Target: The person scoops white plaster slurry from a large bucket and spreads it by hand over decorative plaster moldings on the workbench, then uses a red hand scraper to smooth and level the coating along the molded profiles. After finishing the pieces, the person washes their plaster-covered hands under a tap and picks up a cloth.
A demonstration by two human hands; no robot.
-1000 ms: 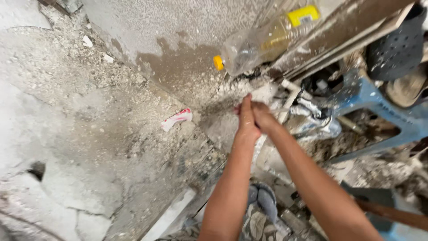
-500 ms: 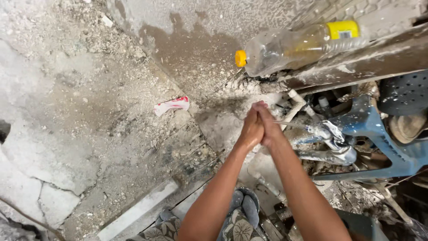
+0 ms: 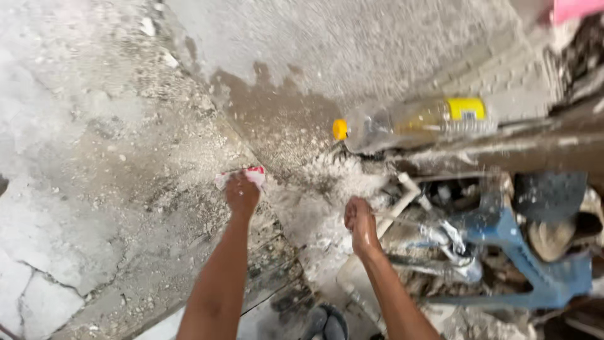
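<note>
Left hand (image 3: 241, 192) reaches out, fingers closed on a small red-and-white packet (image 3: 241, 176) on the dusty concrete floor (image 3: 94, 157). Right hand (image 3: 360, 221) is loosely curled, holding nothing, just beside the wet rubble below a plastic bottle (image 3: 412, 123).

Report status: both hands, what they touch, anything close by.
Left hand on red-and-white sachet, grip unclear. Right hand closed by tap. Plastic bottle lies beyond.

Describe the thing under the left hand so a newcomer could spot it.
Start at the dark wet patch on the concrete floor. Below its left edge, the left hand rests on a small wrapper. It is red and white, the only such scrap among grey rubble.
</note>
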